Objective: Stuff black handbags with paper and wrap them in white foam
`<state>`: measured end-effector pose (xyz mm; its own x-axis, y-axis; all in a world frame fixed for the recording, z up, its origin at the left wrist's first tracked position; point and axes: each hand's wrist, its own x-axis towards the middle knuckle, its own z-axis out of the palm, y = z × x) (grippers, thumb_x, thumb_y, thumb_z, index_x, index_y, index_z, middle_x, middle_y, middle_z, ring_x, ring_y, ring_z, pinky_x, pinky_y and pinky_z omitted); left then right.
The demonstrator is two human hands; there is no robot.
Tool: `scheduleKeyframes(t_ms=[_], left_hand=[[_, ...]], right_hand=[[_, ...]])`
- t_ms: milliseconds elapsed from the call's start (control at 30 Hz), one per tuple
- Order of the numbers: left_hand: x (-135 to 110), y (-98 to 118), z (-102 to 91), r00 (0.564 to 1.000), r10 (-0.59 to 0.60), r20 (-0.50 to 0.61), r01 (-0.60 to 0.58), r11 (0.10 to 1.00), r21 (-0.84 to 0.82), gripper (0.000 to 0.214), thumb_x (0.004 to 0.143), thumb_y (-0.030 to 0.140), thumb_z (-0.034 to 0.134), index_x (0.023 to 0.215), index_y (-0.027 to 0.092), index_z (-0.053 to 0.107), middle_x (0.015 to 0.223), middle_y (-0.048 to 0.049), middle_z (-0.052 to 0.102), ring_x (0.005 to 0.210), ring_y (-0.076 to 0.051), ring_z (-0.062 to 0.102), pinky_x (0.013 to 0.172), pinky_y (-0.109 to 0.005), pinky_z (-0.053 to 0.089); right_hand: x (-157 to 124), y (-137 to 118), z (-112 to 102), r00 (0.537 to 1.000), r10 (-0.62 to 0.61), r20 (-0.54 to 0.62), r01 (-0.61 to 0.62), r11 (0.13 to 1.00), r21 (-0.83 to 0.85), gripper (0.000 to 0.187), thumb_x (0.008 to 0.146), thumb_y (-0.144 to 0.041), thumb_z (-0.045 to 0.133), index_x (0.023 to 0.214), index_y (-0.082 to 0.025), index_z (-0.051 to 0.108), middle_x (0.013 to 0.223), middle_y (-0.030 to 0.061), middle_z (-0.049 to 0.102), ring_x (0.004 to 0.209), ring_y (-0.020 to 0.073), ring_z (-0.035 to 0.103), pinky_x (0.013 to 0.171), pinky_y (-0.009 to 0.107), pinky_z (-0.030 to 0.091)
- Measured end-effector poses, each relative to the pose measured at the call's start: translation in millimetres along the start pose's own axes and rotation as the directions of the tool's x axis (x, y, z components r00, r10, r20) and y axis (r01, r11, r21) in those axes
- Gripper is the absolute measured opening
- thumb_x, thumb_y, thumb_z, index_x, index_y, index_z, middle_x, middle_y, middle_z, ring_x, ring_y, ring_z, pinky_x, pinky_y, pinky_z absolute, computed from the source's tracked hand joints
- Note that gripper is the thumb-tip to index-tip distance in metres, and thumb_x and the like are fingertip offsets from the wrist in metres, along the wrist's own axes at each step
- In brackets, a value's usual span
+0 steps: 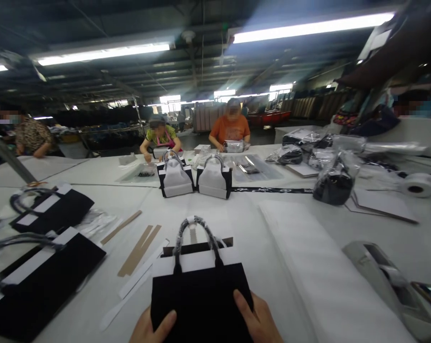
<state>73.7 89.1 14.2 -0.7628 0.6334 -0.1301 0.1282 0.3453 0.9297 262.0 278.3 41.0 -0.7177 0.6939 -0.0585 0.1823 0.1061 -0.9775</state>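
A black handbag point(197, 300) stands upright in front of me, held at its two sides. My left hand point(154, 326) grips the left side with the thumb on the front. On the right side my right hand point(256, 317) does the same; the other fingers of both hands are hidden behind the bag. Clear wrapping covers the bag's raised handles point(197, 221), and a white strip runs along its top. To the left lie two more black handbags, one nearer point(47, 281) and one farther point(54, 209), with wrapped handles.
Brown card strips point(138, 250) lie left of the held bag. A stack of white foam sheets point(308, 252) and a tape dispenser point(383, 281) are on the right. Two white-wrapped bags point(213, 181) stand ahead. Plastic-wrapped bags point(333, 183) sit at right; co-workers are across the table.
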Motion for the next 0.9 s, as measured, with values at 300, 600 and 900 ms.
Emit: scheduleKeyframes(t_ms=[300,600,900], left_hand=[[52.6,43.9,36.6,0.975,0.011,0.222,0.042,0.972,-0.233,0.061,0.073,0.062,0.057,0.109,0.014,0.065,0.114,-0.0133,0.067,0.113,-0.032,0.058,0.101,-0.045,0.044],[89.0,28.6,55.7,0.93,-0.151,0.334,0.287,0.867,-0.408,0.058,0.069,0.058,0.066,0.109,0.015,0.065,0.108,-0.0126,0.069,0.105,-0.031,0.063,0.098,-0.043,0.047],[101.0,28.9,62.7,0.938,-0.144,0.314,0.256,0.899,-0.355,0.061,0.071,0.059,0.063,0.115,0.016,0.063,0.115,-0.012,0.066,0.112,-0.031,0.059,0.102,-0.044,0.044]], right_hand=[[25.5,-13.1,-42.6,0.988,0.153,0.0,-0.153,0.987,-0.047,0.06,0.082,-0.066,0.045,0.097,-0.015,0.073,0.097,0.0097,0.072,0.106,0.0309,0.061,0.086,0.037,0.051],[68.3,1.0,-48.2,0.969,0.244,0.032,-0.242,0.968,-0.06,0.057,0.081,-0.063,0.048,0.095,-0.015,0.074,0.096,0.0094,0.073,0.108,0.0317,0.06,0.083,0.038,0.053],[83.0,-3.4,-52.7,0.955,0.296,0.026,-0.293,0.951,-0.095,0.056,0.081,-0.064,0.048,0.094,-0.016,0.075,0.088,0.0079,0.074,0.09,0.0298,0.067,0.078,0.036,0.054]])
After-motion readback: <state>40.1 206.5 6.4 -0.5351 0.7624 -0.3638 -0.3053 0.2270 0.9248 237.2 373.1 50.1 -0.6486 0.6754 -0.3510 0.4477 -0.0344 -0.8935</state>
